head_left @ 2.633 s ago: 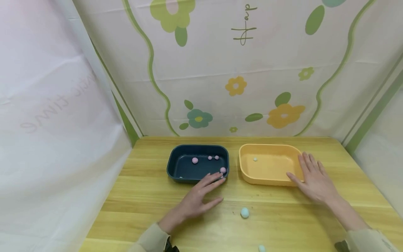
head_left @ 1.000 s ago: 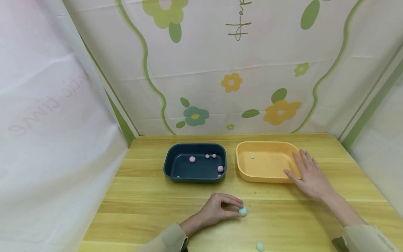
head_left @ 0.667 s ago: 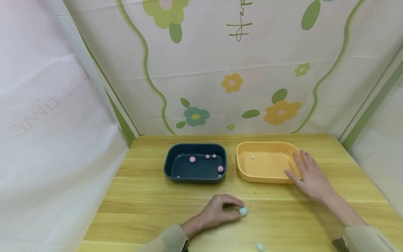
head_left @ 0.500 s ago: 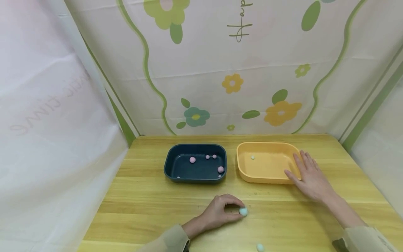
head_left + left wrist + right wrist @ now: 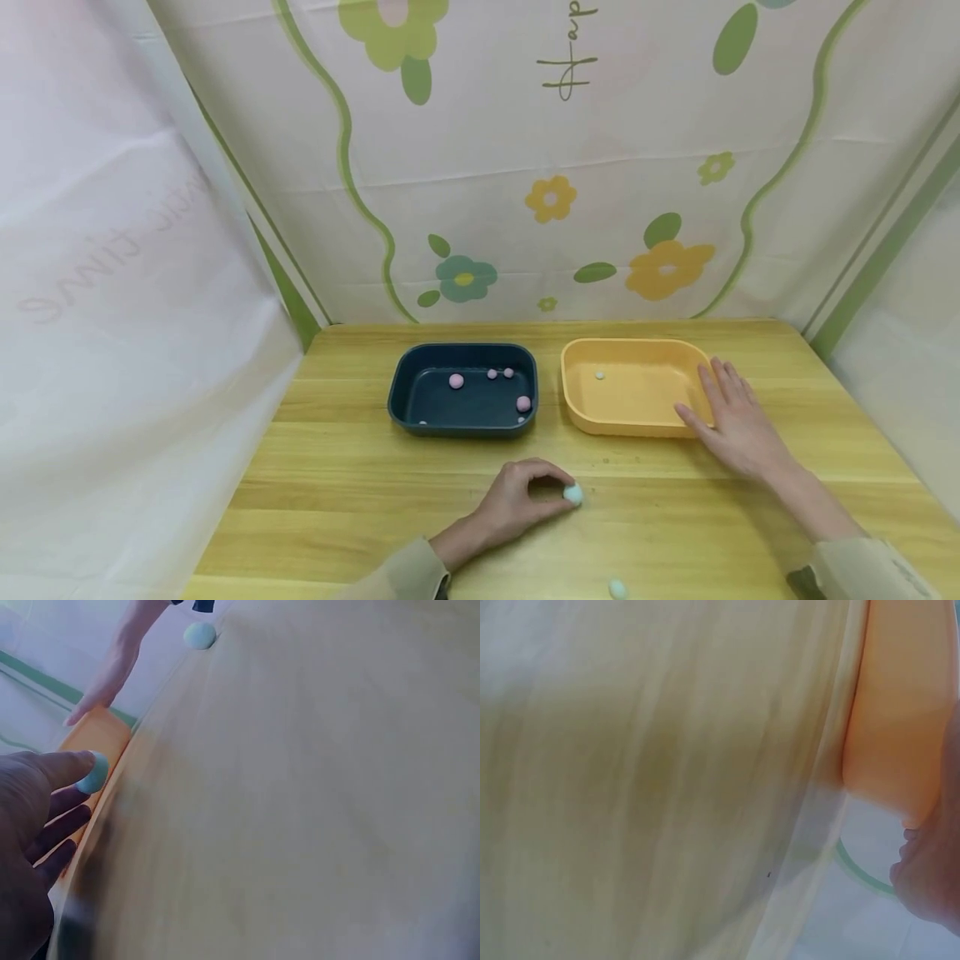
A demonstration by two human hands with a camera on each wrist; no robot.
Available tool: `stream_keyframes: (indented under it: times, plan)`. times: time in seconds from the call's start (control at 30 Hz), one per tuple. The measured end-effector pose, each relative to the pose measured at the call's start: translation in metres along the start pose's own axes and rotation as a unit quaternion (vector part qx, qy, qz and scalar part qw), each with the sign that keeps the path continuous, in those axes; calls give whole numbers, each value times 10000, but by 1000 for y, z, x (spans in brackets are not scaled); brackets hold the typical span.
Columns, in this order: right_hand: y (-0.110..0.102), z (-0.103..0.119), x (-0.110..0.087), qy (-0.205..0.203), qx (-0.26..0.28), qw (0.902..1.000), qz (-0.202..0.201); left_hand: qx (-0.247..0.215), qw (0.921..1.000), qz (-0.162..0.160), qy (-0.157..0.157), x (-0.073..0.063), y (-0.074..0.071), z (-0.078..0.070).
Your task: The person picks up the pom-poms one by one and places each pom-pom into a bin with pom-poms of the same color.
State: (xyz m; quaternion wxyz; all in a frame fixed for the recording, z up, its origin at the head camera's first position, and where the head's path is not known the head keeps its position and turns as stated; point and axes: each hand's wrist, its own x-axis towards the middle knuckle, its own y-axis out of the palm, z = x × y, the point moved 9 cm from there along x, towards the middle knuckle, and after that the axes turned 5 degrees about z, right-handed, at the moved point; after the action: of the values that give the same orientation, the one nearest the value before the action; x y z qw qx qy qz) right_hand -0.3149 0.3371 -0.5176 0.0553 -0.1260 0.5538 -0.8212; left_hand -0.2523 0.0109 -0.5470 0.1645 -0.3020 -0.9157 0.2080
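Between thumb and fingertips my left hand pinches a pale blue-green ball over the table, in front of the two bins. The left wrist view shows the same ball at the thumb tip. My right hand rests with spread, straight fingers on the right rim of the yellow bin, which has one tiny pale ball inside. In the dark blue bin lie several pink balls of different sizes. Another pale blue-green ball sits near the bottom edge of the head view.
Both bins stand side by side at the back of the wooden table, a narrow gap between them. Behind rises a white flower-printed curtain; another white sheet hangs along the left side.
My left hand has come from the dark blue bin's front edge to the ball on the table and pinched it, then shifted it slightly. The right hand stays on the yellow bin.
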Motion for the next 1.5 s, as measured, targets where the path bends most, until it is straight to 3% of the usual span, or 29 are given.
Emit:
stream_keyframes:
  times: [0.27,0.7,1.2,1.5]
  plan:
    - [-1,1,-1,29,-10,10000,5,-41,9996,-207,190,0,-13,-13]
    - [3,-2,-1,18,-96,9999,-104,433,9877,-1046,1083,14,-42,-48]
    - [4,0,-1,-127,-150,9992,-362,341,9880,-1180,935,37,-57,-55]
    - [5,-2,-1,-173,-108,9987,-458,490,9869,-1190,971,55,-55,-55]
